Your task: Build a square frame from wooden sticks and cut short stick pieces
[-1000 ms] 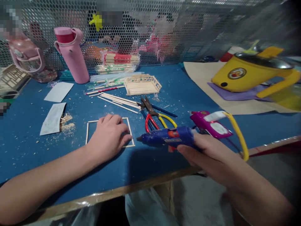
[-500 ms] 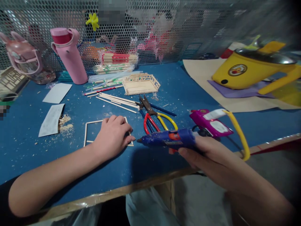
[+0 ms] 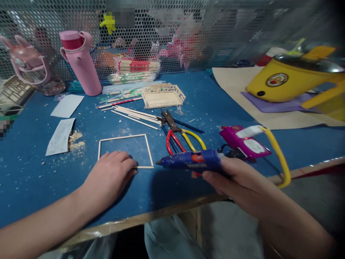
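A thin wooden stick square frame (image 3: 147, 146) lies flat on the blue table (image 3: 151, 187). My left hand (image 3: 107, 178) rests on the frame's near left corner, fingers curled loosely and pressing the near stick. My right hand (image 3: 237, 180) grips a blue hot glue gun (image 3: 192, 160), its nozzle pointing left, just right of the frame's near right corner. Loose wooden sticks (image 3: 134, 115) lie beyond the frame.
Red and yellow handled scissors and pliers (image 3: 180, 136) lie right of the frame. A purple tool with a yellow cord (image 3: 244, 142) sits beside the glue gun. At the back stand a pink bottle (image 3: 81, 64), stick packs (image 3: 136, 70) and a small stick tray (image 3: 163, 96). A yellow pot (image 3: 291, 82) sits right.
My left hand has slid back and to the left, off the frame's middle onto its near left corner. The whole square now shows. The glue gun stays about where it was.
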Demonstrator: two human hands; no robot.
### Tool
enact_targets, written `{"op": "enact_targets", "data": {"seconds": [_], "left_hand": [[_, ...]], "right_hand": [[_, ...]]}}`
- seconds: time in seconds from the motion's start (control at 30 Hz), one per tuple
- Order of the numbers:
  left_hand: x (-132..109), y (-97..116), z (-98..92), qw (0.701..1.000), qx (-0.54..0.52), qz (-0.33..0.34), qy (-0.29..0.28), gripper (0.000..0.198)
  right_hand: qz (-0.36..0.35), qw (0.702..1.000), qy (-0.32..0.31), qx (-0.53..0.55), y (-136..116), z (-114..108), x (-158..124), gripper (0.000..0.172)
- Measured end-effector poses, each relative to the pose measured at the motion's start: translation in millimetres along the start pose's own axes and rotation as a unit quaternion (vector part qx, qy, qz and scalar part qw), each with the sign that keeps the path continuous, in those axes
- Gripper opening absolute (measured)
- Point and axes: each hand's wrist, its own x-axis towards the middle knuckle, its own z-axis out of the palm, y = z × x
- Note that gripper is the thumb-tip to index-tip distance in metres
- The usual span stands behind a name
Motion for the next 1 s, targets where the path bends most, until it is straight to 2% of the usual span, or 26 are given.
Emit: {"op": "enact_targets", "data": {"seconds": [0.1, 0.43, 0.63, 0.8, 0.9, 1.0], "left_hand": [[1.5, -0.2, 1.5, 1.000, -0.004, 0.001, 0.000, 0.026], [2.6, -0.2, -0.9, 0.999, -0.029, 0.017, -0.001, 0.027], [17.3, 2.9, -3.6, 0.996, -0.015, 0.087, 0.021, 0.029], [25.5, 6.9, 2.2, 0.995, -0.005, 0.097, 0.010, 0.030], [19.0, 6.6, 1.3, 0.997, -0.018, 0.078, 0.024, 0.031], [-0.2, -8.8, -7.7, 0.998, -0.010, 0.039, 0.057, 0.031]], "right_hand": [[0.002, 1.000, -0.013, -0.007, -2.3, 1.6, -0.2, 0.026], [-0.004, 1.000, 0.000, -0.008, -0.9, 3.5, 1.6, 0.024], [0.004, 1.000, -0.007, -0.004, 0.2, 2.0, -0.1, 0.026], [0.010, 1.000, -0.011, 0.002, 2.7, 1.5, -1.4, 0.025], [0.019, 1.000, -0.008, 0.004, 4.3, 2.5, -2.8, 0.025], [0.030, 0.999, -0.003, 0.011, 5.2, 3.7, -5.1, 0.025]]}}
